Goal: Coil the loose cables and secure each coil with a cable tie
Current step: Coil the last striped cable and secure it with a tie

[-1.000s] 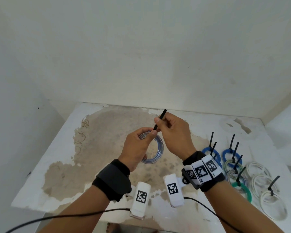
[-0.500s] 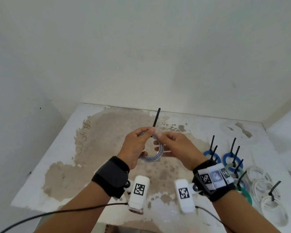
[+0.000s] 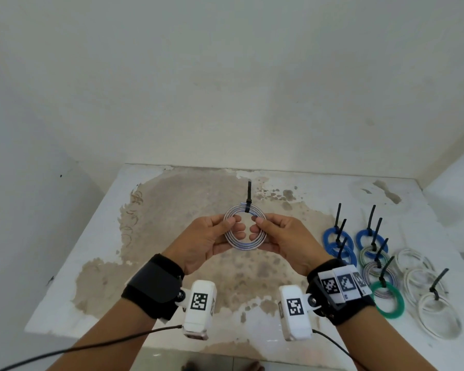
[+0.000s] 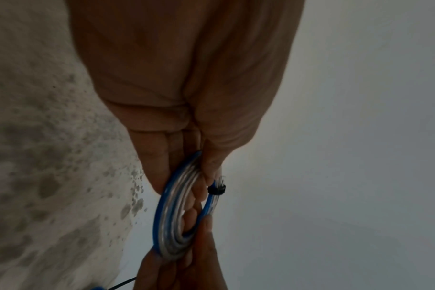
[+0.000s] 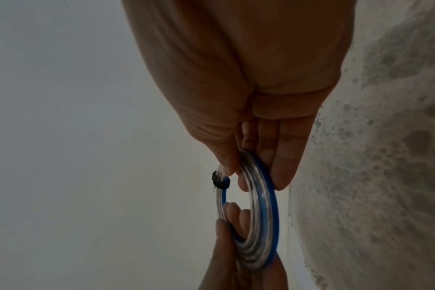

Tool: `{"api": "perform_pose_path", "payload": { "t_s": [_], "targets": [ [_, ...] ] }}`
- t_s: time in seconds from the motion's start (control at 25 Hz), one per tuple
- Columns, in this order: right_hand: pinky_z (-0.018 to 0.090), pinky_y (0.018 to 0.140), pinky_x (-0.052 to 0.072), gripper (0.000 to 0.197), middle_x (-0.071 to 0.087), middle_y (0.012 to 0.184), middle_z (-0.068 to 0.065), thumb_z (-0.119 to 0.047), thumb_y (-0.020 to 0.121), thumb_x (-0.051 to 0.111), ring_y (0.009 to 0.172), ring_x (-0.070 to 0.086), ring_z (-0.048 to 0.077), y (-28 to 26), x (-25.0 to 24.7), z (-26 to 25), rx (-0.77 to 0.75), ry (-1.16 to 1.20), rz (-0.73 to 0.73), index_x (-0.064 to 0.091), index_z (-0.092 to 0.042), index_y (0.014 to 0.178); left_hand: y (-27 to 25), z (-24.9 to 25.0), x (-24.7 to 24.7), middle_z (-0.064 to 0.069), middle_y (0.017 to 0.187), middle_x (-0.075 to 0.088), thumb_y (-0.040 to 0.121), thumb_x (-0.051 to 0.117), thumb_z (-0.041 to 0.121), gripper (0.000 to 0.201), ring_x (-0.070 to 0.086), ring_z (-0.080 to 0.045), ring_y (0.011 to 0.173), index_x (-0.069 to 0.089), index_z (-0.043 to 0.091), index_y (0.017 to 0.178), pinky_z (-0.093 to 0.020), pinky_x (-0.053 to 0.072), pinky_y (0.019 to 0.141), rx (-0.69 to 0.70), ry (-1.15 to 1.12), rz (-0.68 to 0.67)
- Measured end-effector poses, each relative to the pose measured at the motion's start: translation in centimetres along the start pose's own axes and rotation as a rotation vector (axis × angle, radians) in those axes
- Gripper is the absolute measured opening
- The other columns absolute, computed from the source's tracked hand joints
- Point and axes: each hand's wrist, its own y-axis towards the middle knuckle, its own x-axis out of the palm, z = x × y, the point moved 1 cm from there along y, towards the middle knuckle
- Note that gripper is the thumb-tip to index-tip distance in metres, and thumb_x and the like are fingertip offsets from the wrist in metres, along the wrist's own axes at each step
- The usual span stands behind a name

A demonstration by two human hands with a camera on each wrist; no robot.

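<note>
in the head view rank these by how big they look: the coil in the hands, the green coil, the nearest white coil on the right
1. nearest white coil
2. coil in the hands and green coil: too alike to rank, and the held one sits farther from the camera, off the table.

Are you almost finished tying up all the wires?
Nearly, it seems. Tied coils already lie in a group on the right of the table, each with a black tie sticking up. The left hand and right hand hold a silver-blue coil, and its black cable tie is already closed around it. I see no loose cables left; this coil only needs setting down.
</note>
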Motion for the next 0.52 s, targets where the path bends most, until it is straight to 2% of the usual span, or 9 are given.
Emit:
{"api": "perform_pose_path", "payload": {
  "t_s": [0.16,0.28,0.36,0.52],
  "targets": [
    [0.035,0.080,0.061,0.037,0.075,0.103,0.010,-0.028,0.092,0.063,0.084,0.073,0.018,-0.7,0.8,0.8,0.033,0.278,-0.020,0.068,-0.005,0.121,-0.2,0.0,-0.5,-0.003,0.097,0.074,0.092,0.063,0.023,0.026,0.073,-0.013,0.087,0.067,0.007,0.113,-0.024,0.061,0.078,0.065,-0.045,0.009],
    [0.034,0.079,0.061,0.035,0.075,0.112,0.011,-0.026,0.100,0.056,0.091,0.074,0.020,-1.4,2.1,1.7,0.075,0.446,-0.055,0.067,-0.006,0.125,-0.6,0.3,-1.6,0.000,0.094,0.073,0.088,0.065,0.027,0.030,0.072,-0.010,0.086,0.067,0.009,0.112,-0.023,0.060,0.077,0.082,-0.090,-0.007],
    [0.033,0.080,0.061,0.035,0.075,0.114,0.011,-0.026,0.098,0.056,0.092,0.075,0.019,-1.6,3.3,2.2,0.083,0.499,-0.064,0.068,-0.007,0.126,-1.3,0.5,-2.5,0.001,0.093,0.073,0.092,0.063,0.023,0.025,0.073,-0.010,0.086,0.066,0.009,0.113,-0.023,0.061,0.074,0.081,-0.106,-0.016],
    [0.032,0.080,0.059,0.033,0.074,0.115,0.006,-0.030,0.094,0.056,0.099,0.073,0.020,-2.0,6.6,3.3,0.129,0.562,-0.113,0.074,-0.012,0.116,-2.7,0.7,-4.7,-0.002,0.093,0.071,0.092,0.062,0.022,0.022,0.073,-0.011,0.085,0.066,0.008,0.108,-0.024,0.059,0.072,0.093,-0.185,-0.029]
  ]
}}
